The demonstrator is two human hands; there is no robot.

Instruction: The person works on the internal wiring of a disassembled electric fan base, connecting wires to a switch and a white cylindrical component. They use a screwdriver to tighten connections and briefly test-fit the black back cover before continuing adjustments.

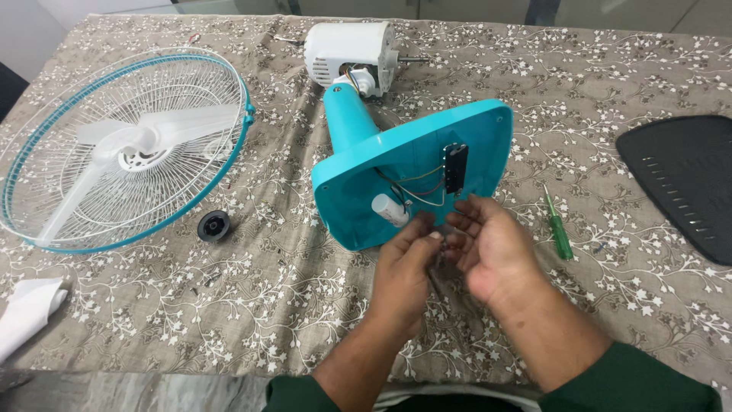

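Two hands of yours meet at the open underside of the teal fan base [396, 152], lying on its side on the patterned tablecloth [229, 305]. Left hand [404, 267] and right hand [488, 252] pinch small wires [438, 244] between curled fingertips. Nearby: green screwdriver [559, 229], white motor housing [347, 49], fan guard with blades [122, 149], black knob [214, 226], black cover [682, 179].

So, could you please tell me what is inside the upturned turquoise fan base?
Inside the turquoise fan base: a black switch block, thin wires and a white cylinder. The hands cover its near edge.
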